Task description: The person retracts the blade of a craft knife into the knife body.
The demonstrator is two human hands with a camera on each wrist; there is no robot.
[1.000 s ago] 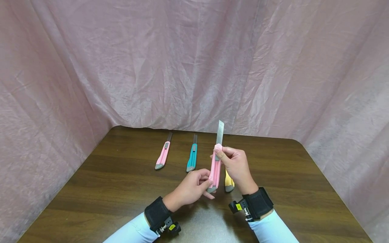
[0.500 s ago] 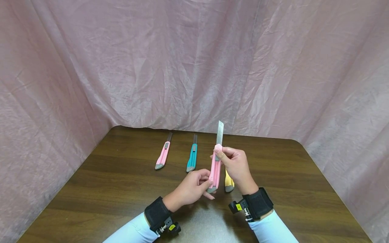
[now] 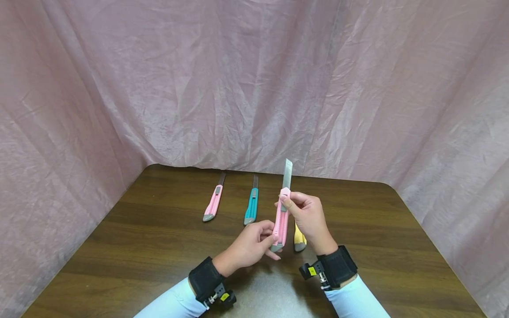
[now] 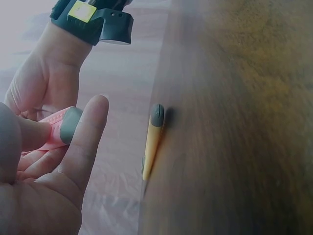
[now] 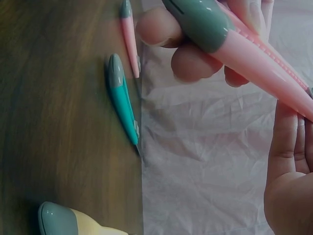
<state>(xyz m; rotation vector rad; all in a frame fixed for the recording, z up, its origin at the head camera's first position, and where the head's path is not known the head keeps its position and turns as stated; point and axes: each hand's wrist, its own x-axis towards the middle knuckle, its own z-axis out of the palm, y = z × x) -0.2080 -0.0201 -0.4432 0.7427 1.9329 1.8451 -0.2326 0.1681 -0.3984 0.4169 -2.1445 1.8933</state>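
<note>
Cutter (image 3: pixel 280 226) held, blade (image 3: pixel 287 174) out: right hand (image 3: pixel 311 215) pinches its front, left hand (image 3: pixel 251 245) its base; safest with both grips below blade; yellow knife (image 3: pixel 299 238) right of cutter.

Two pink cutters (image 3: pixel 280 226) (image 3: pixel 213 203), one teal cutter (image 3: pixel 251 205), one yellow cutter (image 3: pixel 300 238). Two black wristbands (image 3: pixel 205 278) (image 3: pixel 338 266), one table (image 3: pixel 159 225).

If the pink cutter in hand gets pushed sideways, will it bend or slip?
The held pink cutter looks like hard plastic, so its body should stay stiff. Its sides look smooth and glossy from the right wrist, so it may be slightly slippery. The thin blade is extended and unsupported, so it could flex or snap.
</note>
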